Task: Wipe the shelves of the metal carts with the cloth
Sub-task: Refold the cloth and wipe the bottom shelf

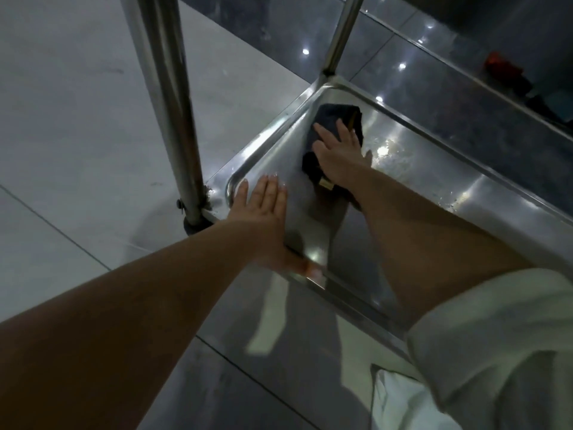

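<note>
Nearest, the left hand [263, 218] lies flat with straight fingers on the near corner of the metal cart's bottom shelf [434, 187], its thumb along the rim. Beyond its fingertips, the right hand [336, 156] presses spread, straight fingers on the dark cloth [336, 117], which extends past them toward the far corner post [341, 35].

pale floor tiles [77, 119] at 9 o'clock | dark glossy tiles [434, 97] at 1 o'clock, light spots reflected | red object [504, 68] at 2 o'clock, blurred
</note>
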Demonstrator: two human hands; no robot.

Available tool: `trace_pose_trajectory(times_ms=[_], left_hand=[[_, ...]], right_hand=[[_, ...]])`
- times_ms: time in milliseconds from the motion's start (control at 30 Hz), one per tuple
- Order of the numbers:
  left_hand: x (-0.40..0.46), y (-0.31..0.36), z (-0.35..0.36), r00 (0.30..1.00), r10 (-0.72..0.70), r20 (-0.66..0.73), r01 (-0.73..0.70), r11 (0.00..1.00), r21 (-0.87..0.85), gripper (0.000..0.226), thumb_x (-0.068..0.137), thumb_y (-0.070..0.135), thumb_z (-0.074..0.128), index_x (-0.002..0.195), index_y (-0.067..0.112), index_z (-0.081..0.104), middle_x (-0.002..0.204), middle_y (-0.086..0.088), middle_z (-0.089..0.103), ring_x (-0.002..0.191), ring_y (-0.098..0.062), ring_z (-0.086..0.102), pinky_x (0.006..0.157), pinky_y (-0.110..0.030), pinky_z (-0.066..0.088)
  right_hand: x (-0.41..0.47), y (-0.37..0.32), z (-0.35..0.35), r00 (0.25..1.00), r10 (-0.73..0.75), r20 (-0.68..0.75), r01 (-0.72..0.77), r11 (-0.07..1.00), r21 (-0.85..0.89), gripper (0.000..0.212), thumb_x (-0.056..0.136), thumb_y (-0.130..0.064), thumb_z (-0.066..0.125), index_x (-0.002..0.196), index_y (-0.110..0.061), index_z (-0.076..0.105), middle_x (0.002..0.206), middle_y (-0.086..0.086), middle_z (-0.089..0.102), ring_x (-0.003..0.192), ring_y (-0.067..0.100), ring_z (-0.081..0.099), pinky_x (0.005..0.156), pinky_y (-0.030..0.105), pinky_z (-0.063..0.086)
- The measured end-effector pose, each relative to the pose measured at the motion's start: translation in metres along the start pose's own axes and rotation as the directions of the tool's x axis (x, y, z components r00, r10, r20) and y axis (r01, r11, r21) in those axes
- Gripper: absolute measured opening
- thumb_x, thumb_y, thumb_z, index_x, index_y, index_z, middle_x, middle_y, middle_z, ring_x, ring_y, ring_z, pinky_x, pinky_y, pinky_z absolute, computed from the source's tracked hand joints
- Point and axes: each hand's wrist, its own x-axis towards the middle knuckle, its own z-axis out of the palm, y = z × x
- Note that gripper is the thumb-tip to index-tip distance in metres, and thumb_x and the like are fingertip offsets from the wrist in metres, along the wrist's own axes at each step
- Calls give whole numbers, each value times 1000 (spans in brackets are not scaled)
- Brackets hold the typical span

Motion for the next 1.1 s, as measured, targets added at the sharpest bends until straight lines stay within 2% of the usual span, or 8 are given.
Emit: trace_pose_trajectory(times_ms=[133,333,467,533,667,800,1000,1100], left_hand=[[0,2,0,1000,10,-10,-10,1000,12,162,16,105,1,143,8,-30,150,-14,-38,135,-29,-39,113,-52,-19],[3,10,-4,999,-36,-41,38,998,44,159,28,108,15,145,7,-25,155,-15,-30,142,-29,-28,114,-50,-13],[1,27,-9,994,-89,-60,90,996,12,165,26,107,26,148,5,-17,156,-21,-20,145,-35,-18,114,-56,-5],[1,40,-8,992,-99,-72,99,995,2,164,24,107,23,149,8,-16,156,-26,-17,144,-42,-17,113,-60,-2],[2,68,2,989,-73,-125,78,996,35,166,22,107,11,150,4,-10,157,-26,-12,143,-45,-14,115,-58,-1],[5,79,10,988,-47,-150,59,996,74,167,21,106,3,149,0,-9,158,-22,-10,145,-39,-13,115,-61,1],[8,79,15,990,-63,-127,72,995,71,167,15,104,-3,148,4,-17,157,-18,-20,143,-36,-24,112,-60,-11],[10,76,17,991,-62,-122,69,996,49,166,15,105,-2,147,7,-20,156,-18,-24,142,-35,-28,111,-59,-15]], right_hand=[[-31,67,-11,976,215,-47,-215,977,-2,55,92,-51,23,147,-49,13,162,-4,-4,148,25,-4,113,60,-2],[-120,153,-24,907,414,-72,-412,910,41,63,83,-56,23,146,-50,20,162,-4,0,148,24,0,114,55,-2],[-178,177,-21,977,205,-50,-211,948,-236,40,89,-25,60,124,-11,48,160,13,9,143,48,2,109,69,13],[-199,178,-16,981,194,-22,-192,933,-303,32,87,-14,65,113,-4,51,159,18,11,141,54,4,109,70,14],[-219,164,-12,928,364,-83,-372,916,-148,55,99,-39,36,151,-29,21,161,7,-4,146,36,-3,116,57,7],[-225,134,-9,941,335,-41,-337,937,-95,55,100,-43,30,151,-39,9,161,4,-11,147,32,-10,118,51,1],[-172,73,12,1000,-26,-2,26,996,-81,64,85,-52,18,149,-45,14,162,-2,-7,146,28,-13,117,48,-2],[-134,61,20,999,-38,-32,37,998,-44,54,93,-57,23,146,-51,14,161,-8,-8,147,24,-13,116,47,-3]])
